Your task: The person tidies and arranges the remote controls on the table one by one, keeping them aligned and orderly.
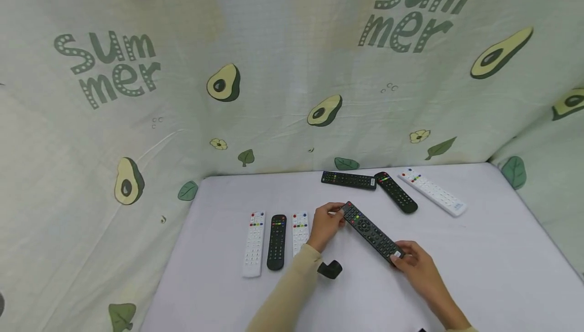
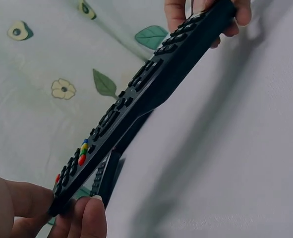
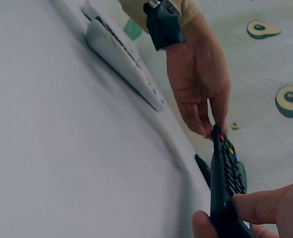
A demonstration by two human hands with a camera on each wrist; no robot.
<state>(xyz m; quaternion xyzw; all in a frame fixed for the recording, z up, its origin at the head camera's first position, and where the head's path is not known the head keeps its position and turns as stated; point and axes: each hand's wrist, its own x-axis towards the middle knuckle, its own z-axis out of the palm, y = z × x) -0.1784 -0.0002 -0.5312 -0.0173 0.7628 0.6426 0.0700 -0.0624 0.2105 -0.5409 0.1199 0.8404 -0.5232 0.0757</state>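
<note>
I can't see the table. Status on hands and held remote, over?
Left hand pinching one end of the black remote, right hand the other. Remote held above the table. Other remotes clear of it.

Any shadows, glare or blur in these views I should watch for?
Head: even light, no strong glare on the table; left wrist: a broad, soft-edged shadow across the table beside the held remote; right wrist: the table looks grey, and the nearest white remote shows little crisp detail.

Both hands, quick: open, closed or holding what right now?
Left hand: holding the long black remote control, pinched at its far end.
Right hand: holding the same remote control by its near end.
</note>
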